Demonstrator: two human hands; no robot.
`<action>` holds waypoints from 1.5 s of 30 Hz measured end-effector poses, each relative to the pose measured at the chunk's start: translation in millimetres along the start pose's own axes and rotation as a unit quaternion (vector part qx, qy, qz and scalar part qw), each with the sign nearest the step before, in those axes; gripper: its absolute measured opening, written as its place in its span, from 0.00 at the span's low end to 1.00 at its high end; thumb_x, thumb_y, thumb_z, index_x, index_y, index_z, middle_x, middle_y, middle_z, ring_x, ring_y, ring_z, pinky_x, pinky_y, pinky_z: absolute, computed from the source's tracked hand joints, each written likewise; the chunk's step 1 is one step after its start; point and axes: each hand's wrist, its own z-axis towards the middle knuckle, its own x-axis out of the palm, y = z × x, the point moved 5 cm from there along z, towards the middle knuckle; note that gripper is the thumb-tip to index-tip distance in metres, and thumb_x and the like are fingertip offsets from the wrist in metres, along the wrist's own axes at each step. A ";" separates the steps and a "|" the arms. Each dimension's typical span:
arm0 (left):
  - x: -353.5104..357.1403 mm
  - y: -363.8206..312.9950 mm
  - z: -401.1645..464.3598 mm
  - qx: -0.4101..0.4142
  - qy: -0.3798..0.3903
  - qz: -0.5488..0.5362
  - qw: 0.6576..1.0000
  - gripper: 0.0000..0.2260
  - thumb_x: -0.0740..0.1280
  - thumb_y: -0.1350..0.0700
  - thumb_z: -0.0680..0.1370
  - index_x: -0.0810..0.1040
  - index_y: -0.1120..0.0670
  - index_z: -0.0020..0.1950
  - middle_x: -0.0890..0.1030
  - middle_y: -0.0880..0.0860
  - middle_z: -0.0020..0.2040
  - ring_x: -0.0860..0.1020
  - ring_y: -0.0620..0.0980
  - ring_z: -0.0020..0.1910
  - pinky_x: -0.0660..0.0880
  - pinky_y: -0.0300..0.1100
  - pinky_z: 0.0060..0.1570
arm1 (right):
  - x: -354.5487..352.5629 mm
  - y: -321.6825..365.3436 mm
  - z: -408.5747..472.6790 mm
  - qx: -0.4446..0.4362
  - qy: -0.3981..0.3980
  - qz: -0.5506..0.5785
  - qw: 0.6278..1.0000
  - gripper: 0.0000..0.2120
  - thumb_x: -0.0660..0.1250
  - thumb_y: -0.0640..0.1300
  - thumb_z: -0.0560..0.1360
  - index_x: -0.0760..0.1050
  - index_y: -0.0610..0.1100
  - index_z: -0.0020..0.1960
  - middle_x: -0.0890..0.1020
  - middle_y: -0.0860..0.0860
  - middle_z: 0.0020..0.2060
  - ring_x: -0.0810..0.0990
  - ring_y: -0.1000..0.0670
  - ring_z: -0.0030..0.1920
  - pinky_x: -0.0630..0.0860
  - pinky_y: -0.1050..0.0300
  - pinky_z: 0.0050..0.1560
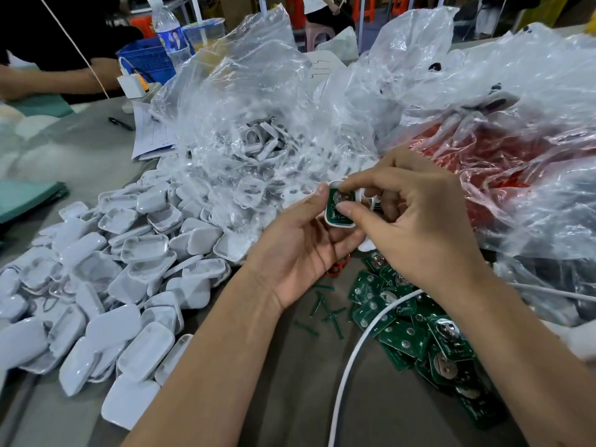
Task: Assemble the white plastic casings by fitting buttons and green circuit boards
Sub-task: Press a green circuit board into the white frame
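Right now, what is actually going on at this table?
A person is assembling small parts by hand. The left hand cradles a white casing, while the right hand presses a green circuit board into it with thumb and fingertips. A heap of white casings lies to the left, loose green boards sit under the right wrist, and clear plastic bags of more parts stand behind. A white cable crosses the table.

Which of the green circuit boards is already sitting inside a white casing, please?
The green circuit board held up between both hands, left hand and right hand, sits in the white casing. The other boards lie loose on the table.
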 end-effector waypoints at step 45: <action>-0.8 -2.4 -2.1 -0.015 0.037 0.020 0.999 0.10 0.67 0.53 0.79 0.82 0.55 0.57 0.84 0.56 0.52 0.83 0.53 0.49 0.83 0.47 0.53 | 1.6 -5.2 3.2 -0.030 0.040 -0.032 0.998 0.07 0.78 0.40 0.75 0.83 0.42 0.51 0.75 0.56 0.44 0.76 0.55 0.39 0.68 0.73 0.39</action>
